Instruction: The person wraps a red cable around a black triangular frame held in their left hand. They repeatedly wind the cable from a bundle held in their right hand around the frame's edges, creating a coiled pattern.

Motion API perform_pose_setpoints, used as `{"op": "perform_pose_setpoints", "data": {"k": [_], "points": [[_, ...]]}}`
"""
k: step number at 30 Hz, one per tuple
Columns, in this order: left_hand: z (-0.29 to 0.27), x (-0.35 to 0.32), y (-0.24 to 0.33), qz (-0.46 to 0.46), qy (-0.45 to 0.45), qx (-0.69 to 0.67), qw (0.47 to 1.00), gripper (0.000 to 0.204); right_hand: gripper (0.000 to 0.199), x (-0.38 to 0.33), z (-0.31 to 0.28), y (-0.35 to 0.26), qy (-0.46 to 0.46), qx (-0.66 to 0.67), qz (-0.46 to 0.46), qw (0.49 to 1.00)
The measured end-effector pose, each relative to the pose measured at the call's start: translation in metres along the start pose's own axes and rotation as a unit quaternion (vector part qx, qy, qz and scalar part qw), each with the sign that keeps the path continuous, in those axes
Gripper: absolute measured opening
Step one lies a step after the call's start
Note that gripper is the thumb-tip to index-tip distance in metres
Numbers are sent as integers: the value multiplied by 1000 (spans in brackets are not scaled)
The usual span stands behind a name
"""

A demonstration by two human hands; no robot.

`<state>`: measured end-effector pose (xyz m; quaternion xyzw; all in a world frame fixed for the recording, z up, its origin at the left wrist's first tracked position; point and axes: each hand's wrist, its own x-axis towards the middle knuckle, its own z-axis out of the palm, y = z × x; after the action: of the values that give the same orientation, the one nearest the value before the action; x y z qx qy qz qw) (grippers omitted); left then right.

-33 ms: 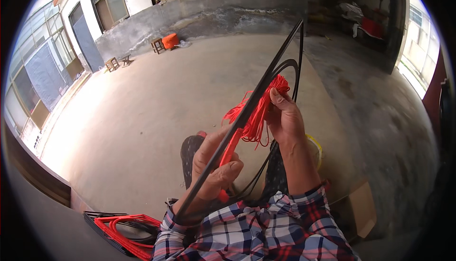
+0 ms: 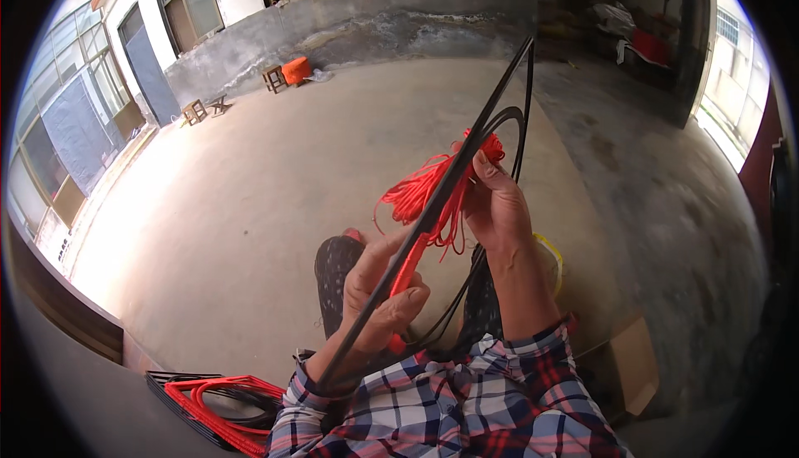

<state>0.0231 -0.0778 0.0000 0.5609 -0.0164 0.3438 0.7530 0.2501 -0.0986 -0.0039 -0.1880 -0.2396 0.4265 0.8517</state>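
A long, narrow black strip (image 2: 454,176), bent back sharply at its top end, slants across my lap. Part of it is wound tightly with red cord (image 2: 407,268). Around this wound part, my left hand (image 2: 376,296) is closed, thumb toward me and fingers behind the strip. Farther up and to the right, my right hand (image 2: 501,208) is closed on a loose bundle of red cord (image 2: 416,195), thumb on top. Loops of the bundle pass behind the strip and fan out to its left. A thinner black loop (image 2: 509,111) curves beside the bundle. The strip hides some of my left fingers.
Several black and red-wound strips (image 2: 220,400) lie in a pile at my lower left. An open cardboard box (image 2: 634,366) stands at lower right, and a yellow rim (image 2: 551,262) shows beside my right forearm. Small wooden stools (image 2: 273,79) and an orange-red container (image 2: 296,71) are by the far wall.
The red cord bundle has swung left, its loops spreading wider behind the strip. My right hand has shifted very slightly; my left hand keeps nearly the same place and grip.
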Motion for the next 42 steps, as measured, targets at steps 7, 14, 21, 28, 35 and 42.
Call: {"op": "perform_pose_setpoints", "data": {"k": [7,14,21,28,35,42], "points": [[-50,-48,-61,20,8,-9,1000,60,31,-6,-33,12,-189,236,48,952],[-72,-82,-72,-47,23,-45,998,66,39,-2,-12,8,-76,269,2,960],[-80,-91,-81,-49,-2,-119,992,67,41,-15,-7,18,-89,229,37,969],[-82,-93,-84,-49,13,-142,989,70,34,-34,25,21,-77,206,48,974],[-76,-91,-80,-64,8,-162,985,72,28,-43,17,12,-28,180,72,981],[-76,-91,-80,-54,9,-161,985,71,30,-51,11,9,59,-78,31,995]]}}
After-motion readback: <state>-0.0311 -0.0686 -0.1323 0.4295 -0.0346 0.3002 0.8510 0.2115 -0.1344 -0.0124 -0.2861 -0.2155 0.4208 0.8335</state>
